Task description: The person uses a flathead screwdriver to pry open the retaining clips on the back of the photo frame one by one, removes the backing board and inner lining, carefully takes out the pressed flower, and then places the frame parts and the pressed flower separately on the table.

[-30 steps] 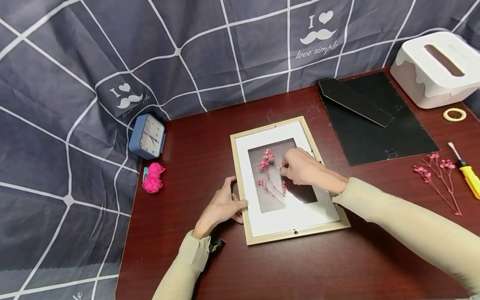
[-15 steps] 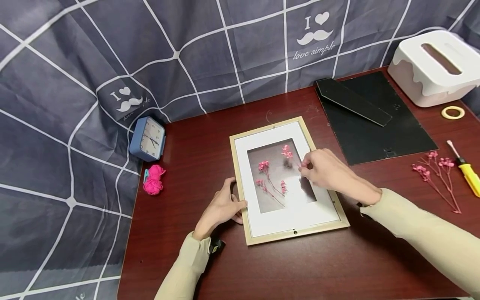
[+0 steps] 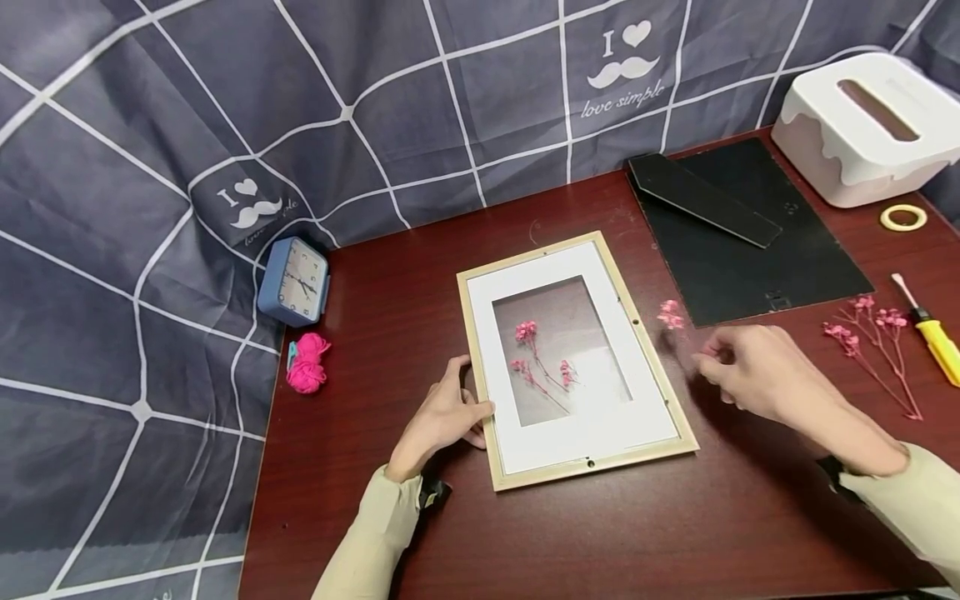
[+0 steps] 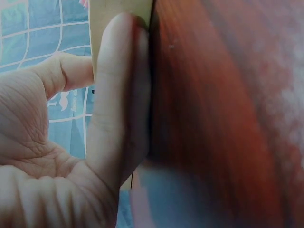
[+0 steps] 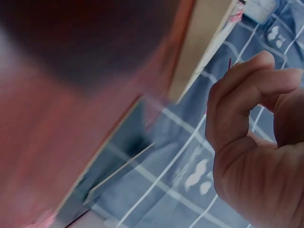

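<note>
A wooden picture frame (image 3: 592,472) with a white mat lies in the middle of the table. Pink dried flower sprigs (image 3: 527,333) lie within the mat's window. My left hand (image 3: 444,410) holds the frame's left side, thumb over the border and fingers along the outer edge; the left wrist view shows the fingers (image 4: 114,95) against that edge. Just right of the frame, my right hand (image 3: 757,367) pinches the stem of another pink flower sprig (image 3: 671,315), its blossoms pointing away. In the right wrist view, this hand's fingers (image 5: 237,95) curl toward the thumb, with a bit of stem showing.
Behind at right lies a black frame backing (image 3: 735,275) with its stand. A tissue box (image 3: 817,158), yellow ring (image 3: 903,218), screwdriver (image 3: 937,343) and branched pink sprig (image 3: 885,358) are further right. At left are a blue clock (image 3: 277,283) and pink yarn (image 3: 306,363).
My right hand has lifted a flower sprig out of the frame's window and carried it right, past the frame's edge. My left hand has stayed on the frame.
</note>
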`<state>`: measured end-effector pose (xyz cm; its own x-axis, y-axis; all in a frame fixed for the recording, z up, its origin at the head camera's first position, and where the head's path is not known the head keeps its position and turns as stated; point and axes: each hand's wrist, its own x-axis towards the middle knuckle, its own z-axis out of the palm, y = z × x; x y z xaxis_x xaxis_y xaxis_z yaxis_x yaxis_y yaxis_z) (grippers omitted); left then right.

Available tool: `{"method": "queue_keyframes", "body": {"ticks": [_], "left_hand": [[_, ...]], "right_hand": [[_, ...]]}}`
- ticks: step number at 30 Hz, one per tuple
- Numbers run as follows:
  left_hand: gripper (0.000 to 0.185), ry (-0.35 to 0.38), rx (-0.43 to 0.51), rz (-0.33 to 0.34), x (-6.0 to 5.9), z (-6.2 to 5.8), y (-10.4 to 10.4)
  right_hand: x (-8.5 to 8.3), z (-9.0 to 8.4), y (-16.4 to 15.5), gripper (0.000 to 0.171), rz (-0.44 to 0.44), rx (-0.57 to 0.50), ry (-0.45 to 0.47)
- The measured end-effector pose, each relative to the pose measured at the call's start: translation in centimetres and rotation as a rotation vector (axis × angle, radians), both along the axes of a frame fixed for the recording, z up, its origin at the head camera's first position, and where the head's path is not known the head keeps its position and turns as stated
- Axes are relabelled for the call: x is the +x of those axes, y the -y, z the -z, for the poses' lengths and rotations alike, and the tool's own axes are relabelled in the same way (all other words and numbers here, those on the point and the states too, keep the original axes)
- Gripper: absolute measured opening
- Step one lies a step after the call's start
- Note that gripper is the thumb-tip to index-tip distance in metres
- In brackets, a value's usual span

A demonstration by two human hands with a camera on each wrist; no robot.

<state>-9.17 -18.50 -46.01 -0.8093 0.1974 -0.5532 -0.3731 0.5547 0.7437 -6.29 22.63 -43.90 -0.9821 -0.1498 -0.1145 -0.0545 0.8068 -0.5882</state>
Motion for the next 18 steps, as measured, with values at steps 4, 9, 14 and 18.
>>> {"method": "queue_keyframes", "body": {"ticks": [4,9,14,18], "left_hand": [[0.091,0.004,0.007,-0.006,0.1,0.1,0.1],[0.091,0.004,0.010,-0.021,0.3,0.1,0.3],[0.091,-0.001,0.008,-0.027,0.3,0.1,0.3],[0.091,-0.002,0.009,-0.026,0.3,0.1,0.3]], "right_hand": [[1.2,0.8,-2.6,0.017,0.058,0.025,0.043],[2.1,1.6,-5.2,0.019,0.121,0.042,0.128],[2.6,2.4,-7.2,0.021,0.159,0.089,0.149],[2.8,2.7,-8.7,0.023,0.180,0.119,0.161]]}}
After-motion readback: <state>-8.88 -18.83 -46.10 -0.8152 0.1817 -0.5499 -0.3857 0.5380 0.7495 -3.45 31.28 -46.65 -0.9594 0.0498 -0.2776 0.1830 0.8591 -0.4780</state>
